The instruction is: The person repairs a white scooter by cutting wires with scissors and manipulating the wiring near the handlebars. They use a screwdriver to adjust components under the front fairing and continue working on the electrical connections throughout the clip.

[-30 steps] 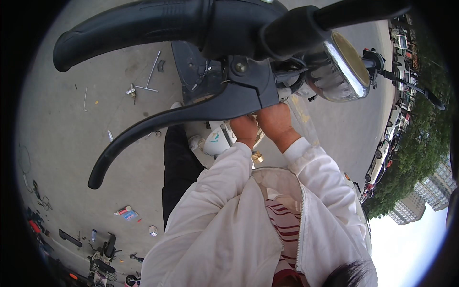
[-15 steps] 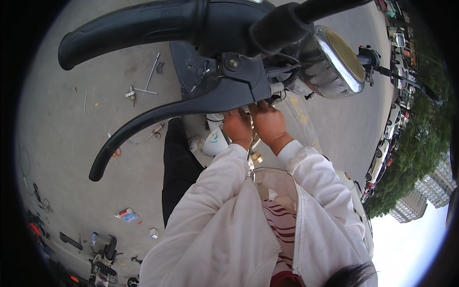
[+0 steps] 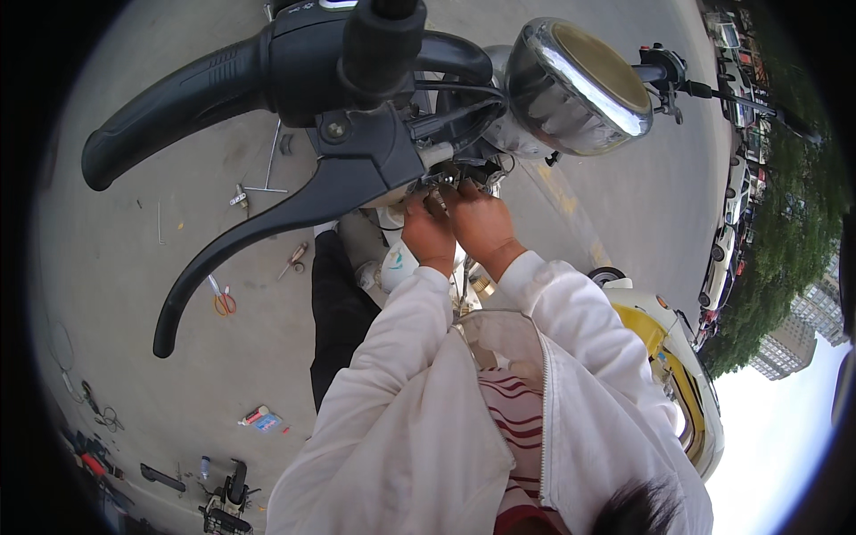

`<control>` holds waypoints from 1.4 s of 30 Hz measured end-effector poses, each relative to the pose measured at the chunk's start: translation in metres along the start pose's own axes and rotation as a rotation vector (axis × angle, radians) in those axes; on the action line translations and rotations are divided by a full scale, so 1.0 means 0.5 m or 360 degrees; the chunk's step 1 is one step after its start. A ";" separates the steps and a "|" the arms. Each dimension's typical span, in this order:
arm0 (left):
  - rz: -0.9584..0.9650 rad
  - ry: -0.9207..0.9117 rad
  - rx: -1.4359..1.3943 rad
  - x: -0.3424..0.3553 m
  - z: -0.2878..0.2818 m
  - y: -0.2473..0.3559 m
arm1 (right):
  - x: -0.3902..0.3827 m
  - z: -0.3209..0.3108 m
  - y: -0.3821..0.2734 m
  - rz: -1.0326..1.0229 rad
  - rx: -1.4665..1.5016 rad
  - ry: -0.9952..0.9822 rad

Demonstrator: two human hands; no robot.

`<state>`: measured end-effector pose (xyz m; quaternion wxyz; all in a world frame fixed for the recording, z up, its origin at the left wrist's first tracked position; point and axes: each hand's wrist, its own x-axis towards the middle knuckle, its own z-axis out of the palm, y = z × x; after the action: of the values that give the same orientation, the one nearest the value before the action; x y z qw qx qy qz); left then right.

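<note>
My left hand (image 3: 427, 234) and my right hand (image 3: 482, 225) are close together below the handlebar of a two-wheeler. Both have bent fingers, with the tips in among small parts and wires (image 3: 464, 176); whatever they pinch there is too hidden to name. Above them sit a black handlebar grip (image 3: 183, 105), a long black brake lever (image 3: 254, 230) and a round chrome headlight (image 3: 580, 94). Black cables (image 3: 464, 111) run between lever mount and headlight. Under my wrists show a white panel with a turquoise mark (image 3: 397, 267) and a gold-coloured cylinder (image 3: 482, 285).
On the pavement at left lie a T-handle wrench (image 3: 272, 165), a screwdriver (image 3: 292, 259) and orange-handled scissors (image 3: 223, 303). Farther down are small packages (image 3: 261, 419) and a parked bike (image 3: 230, 499). A white vehicle with a yellow interior (image 3: 664, 343) stands close on my right.
In the view, the grip and lever mount have shifted left, and the headlight shows more fully. My hands stay at the same parts, slightly closer together. More of the white and yellow vehicle shows.
</note>
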<state>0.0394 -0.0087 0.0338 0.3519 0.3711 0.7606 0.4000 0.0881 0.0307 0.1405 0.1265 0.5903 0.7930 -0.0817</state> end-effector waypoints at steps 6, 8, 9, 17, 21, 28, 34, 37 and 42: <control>0.0016 -0.0001 -0.0084 0.004 -0.001 -0.001 | -0.001 -0.002 0.012 -0.0020 0.0117 0.0107; 0.0013 0.0000 -0.0076 0.002 0.001 0.000 | 0.000 -0.006 0.017 0.0001 0.0134 -0.0004; 0.0009 0.0001 -0.0074 0.000 0.001 0.000 | 0.000 -0.008 0.019 0.0011 0.0141 -0.0062; -0.0036 0.0008 -0.0074 0.000 0.000 0.002 | 0.007 -0.012 0.028 -0.0026 0.0112 -0.0151; -0.0006 0.0058 -0.0110 0.001 -0.006 0.014 | 0.013 -0.021 0.026 -0.0076 0.0112 -0.0141; 0.0016 0.0072 -0.0099 0.000 0.001 0.004 | 0.023 -0.025 0.017 -0.0087 0.0069 -0.0218; 0.0022 0.0080 -0.0086 -0.001 0.000 0.007 | 0.017 -0.020 0.023 -0.0070 0.0071 -0.0209; 0.0029 0.0091 -0.0094 -0.001 0.000 0.010 | 0.020 -0.019 0.023 -0.0073 0.0049 -0.0217; -0.0007 0.0062 -0.0082 -0.002 0.004 0.002 | 0.019 -0.022 0.023 -0.0075 0.0063 -0.0213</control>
<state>0.0416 -0.0085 0.0340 0.3474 0.3523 0.7576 0.4257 0.0952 0.0457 0.1483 0.1655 0.5671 0.7947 -0.1396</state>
